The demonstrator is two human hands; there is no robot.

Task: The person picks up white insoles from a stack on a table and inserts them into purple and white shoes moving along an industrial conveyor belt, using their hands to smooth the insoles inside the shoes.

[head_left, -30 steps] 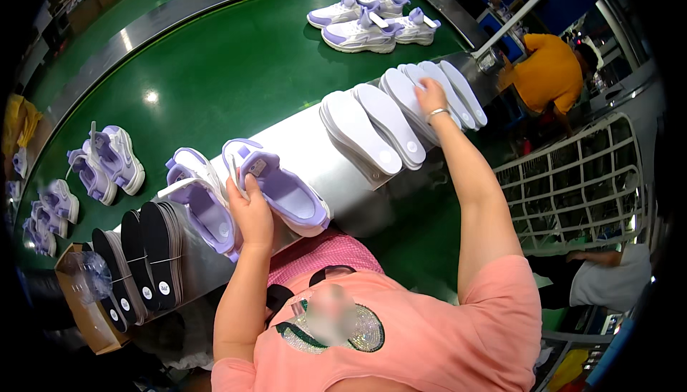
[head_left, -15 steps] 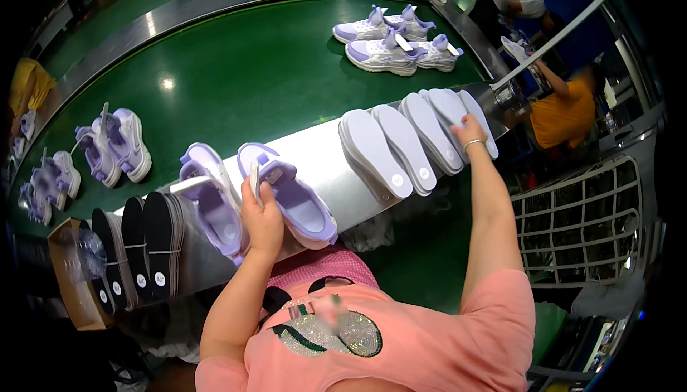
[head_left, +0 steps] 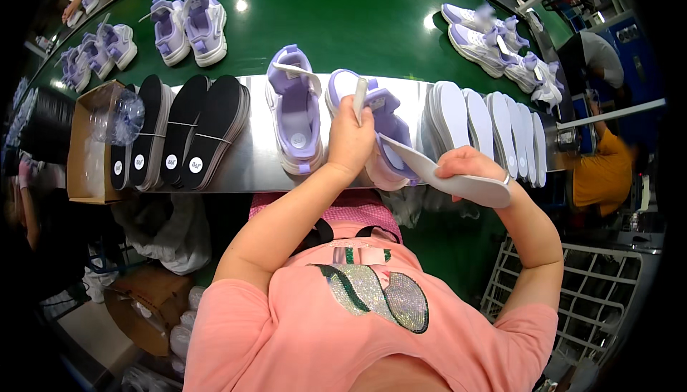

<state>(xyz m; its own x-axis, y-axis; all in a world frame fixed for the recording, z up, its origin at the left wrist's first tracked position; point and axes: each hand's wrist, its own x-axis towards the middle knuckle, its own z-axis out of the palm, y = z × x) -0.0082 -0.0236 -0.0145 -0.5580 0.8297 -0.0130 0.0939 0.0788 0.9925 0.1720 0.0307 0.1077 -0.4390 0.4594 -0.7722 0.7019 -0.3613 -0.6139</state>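
A cardboard box (head_left: 80, 131) sits at my left on the steel ledge (head_left: 250, 156), a clear plastic bag (head_left: 127, 120) bulging at its right side. Just beside it I have banded stacks of black insoles (head_left: 222, 113), their near ends at the ledge's near edge. Far left, lilac-and-white sneakers (head_left: 205, 30) stand on the green surface (head_left: 322, 12), which gives me a broad stretch across to the far right. A narrow strip of steel parts the black stacks from an upright sneaker (head_left: 297, 145), toe pointing far. Close on its right, my left hand (head_left: 351, 138) is narrowed, pinching the pale tab (head_left: 360, 98) of a second sneaker (head_left: 395, 123), whose heel is at the near edge. A light grey insole (head_left: 418, 161) meets that sneaker's opening; I cannot tell how deep it goes. It slants near and right, and my right hand (head_left: 465, 166) grips it, thumb on top. Behind that hand, stacks of white insoles (head_left: 449, 113) fill the ledge's right part with slim gaps between. Far right, more sneakers (head_left: 476, 45) cluster; near right, a wire rack (head_left: 605, 250) bounds my elbow room.
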